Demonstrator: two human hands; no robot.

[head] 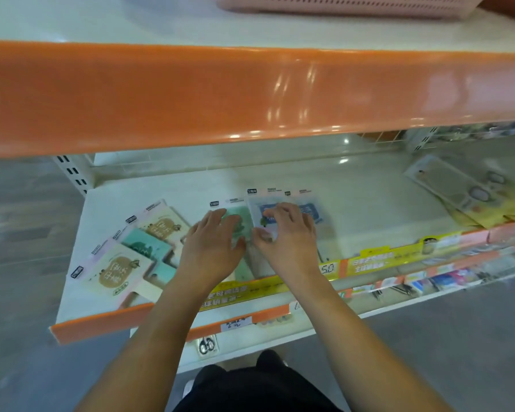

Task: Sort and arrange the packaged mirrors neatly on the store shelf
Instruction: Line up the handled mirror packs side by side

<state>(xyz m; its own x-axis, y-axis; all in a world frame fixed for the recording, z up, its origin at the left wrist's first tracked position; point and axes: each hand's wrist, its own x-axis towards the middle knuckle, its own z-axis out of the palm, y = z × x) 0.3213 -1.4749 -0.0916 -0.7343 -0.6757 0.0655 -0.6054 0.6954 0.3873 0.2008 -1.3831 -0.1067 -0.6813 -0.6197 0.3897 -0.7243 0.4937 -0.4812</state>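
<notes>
Your right hand (283,233) pinches the near-left corner of the blue-printed clear-packaged mirror (286,214), which lies mid-shelf, long axis running near to far. Your left hand (211,242) rests open, seemingly flat, on the green-printed packaged mirror (238,224) just left of it, edges nearly touching.
</notes>
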